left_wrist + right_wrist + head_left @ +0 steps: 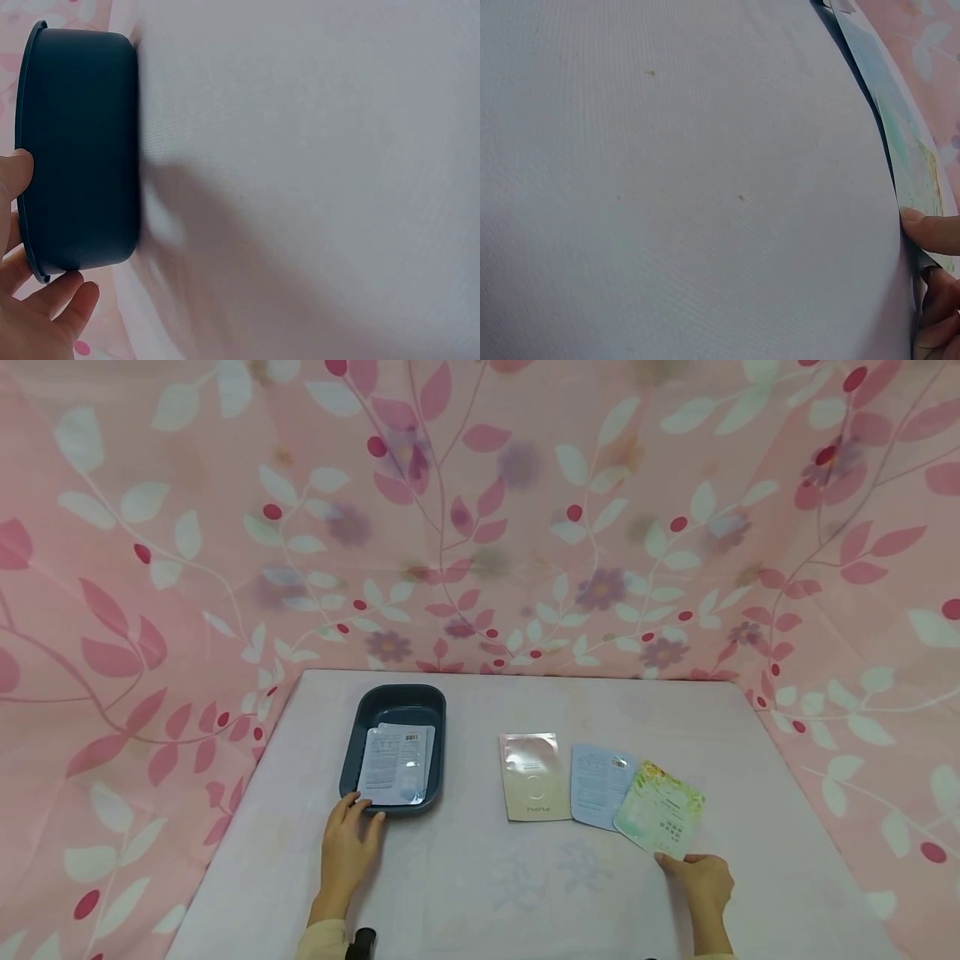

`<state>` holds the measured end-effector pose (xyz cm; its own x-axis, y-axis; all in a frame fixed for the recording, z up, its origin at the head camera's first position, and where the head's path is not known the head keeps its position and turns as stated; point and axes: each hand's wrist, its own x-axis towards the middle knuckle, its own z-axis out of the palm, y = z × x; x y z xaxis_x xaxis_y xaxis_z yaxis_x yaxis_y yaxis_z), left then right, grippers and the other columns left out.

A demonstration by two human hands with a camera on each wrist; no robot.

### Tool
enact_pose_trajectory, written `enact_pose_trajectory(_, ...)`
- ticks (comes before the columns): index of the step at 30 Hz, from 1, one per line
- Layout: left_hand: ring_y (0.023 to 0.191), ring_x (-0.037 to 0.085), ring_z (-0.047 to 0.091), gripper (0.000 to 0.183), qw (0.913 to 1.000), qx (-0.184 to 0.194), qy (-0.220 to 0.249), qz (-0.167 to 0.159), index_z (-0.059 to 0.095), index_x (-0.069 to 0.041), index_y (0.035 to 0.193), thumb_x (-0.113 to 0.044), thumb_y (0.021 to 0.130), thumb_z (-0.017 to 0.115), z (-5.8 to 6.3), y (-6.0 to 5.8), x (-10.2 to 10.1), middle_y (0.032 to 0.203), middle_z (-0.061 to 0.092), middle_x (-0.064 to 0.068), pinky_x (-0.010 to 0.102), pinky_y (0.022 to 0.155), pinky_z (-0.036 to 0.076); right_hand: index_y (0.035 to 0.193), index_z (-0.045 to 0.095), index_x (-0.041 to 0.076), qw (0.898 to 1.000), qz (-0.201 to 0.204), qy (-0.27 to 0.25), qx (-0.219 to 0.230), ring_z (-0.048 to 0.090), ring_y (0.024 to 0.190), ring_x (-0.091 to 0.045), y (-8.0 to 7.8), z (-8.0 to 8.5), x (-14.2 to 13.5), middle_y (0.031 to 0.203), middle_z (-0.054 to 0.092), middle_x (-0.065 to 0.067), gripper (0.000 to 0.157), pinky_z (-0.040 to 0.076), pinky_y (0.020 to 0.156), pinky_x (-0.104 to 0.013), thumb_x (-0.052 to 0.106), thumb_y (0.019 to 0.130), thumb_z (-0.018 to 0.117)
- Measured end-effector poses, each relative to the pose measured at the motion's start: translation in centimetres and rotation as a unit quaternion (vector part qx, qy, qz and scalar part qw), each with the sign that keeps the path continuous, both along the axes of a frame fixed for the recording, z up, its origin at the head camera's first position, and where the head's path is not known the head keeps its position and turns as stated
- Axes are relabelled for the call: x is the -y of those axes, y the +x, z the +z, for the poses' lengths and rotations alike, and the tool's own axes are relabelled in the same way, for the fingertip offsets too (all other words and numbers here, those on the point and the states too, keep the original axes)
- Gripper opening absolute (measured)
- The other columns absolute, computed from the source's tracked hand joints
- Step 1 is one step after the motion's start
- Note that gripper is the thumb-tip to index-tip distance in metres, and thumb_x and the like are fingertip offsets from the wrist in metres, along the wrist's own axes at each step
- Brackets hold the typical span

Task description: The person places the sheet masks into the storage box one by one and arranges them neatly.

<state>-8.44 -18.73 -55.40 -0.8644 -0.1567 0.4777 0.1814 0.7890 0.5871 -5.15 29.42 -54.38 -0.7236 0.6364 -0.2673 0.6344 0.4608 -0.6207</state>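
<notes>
A dark blue-green tray [438, 760] stands on the left of the table, with white printed sachets [392, 767] lying inside. My left hand [349, 847] grips its near left corner; in the left wrist view the thumb [16, 174] lies over the rim and other fingers reach along the outer wall. On the right, my right hand [703, 878] pinches the near corner of a green sachet [660, 810] with a yellow floral edge. That corner is slightly lifted in the right wrist view. A blue printed sachet [600, 785] lies beside it, partly overlapped.
A gold and cream sachet [536, 781] lies left of the blue one, their edges meeting. White cloth [480, 893] covers the table. Pink leaf-patterned fabric [480, 527] hangs behind and at both sides.
</notes>
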Motion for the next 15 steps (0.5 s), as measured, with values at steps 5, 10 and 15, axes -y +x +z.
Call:
enact_pose_trajectory(5,0.112,0.043,0.050,0.029,1.0000,0.009,0.001,-0.001,0.064,0.008,0.101,-0.007,0.079,0.074,-0.05,0.04,0.06,0.119,0.055,0.027,0.056,0.092,0.042,0.094,0.058,-0.020,1.000,0.011,-0.010,0.001,0.056,0.081,-0.045,0.02,-0.26,-0.02,0.095,0.059,-0.036,0.045,0.047,0.065,-0.045,0.015,0.074,0.076)
enact_pose_trajectory(10,0.113,0.042,0.050,0.030,0.9999,0.013,0.002,-0.001,0.064,0.008,0.102,-0.009,0.079,0.075,-0.07,0.01,0.05,0.119,0.055,0.026,0.055,0.093,0.042,0.097,0.058,-0.021,1.000,0.014,-0.014,-0.006,0.054,0.089,-0.048,0.08,-0.38,-0.14,0.099,0.058,-0.036,0.040,0.046,0.072,-0.051,0.013,0.079,0.069)
enact_pose_trajectory(15,0.114,0.042,0.049,0.031,0.9998,0.021,0.005,-0.002,0.064,0.008,0.103,-0.011,0.081,0.074,0.02,0.07,0.08,0.120,0.054,0.026,0.055,0.094,0.041,0.108,0.055,-0.020,0.997,-0.017,-0.072,0.004,0.051,0.100,-0.048,-0.11,-0.57,-0.64,0.110,0.053,-0.037,0.041,0.049,0.069,-0.042,0.013,0.083,0.063)
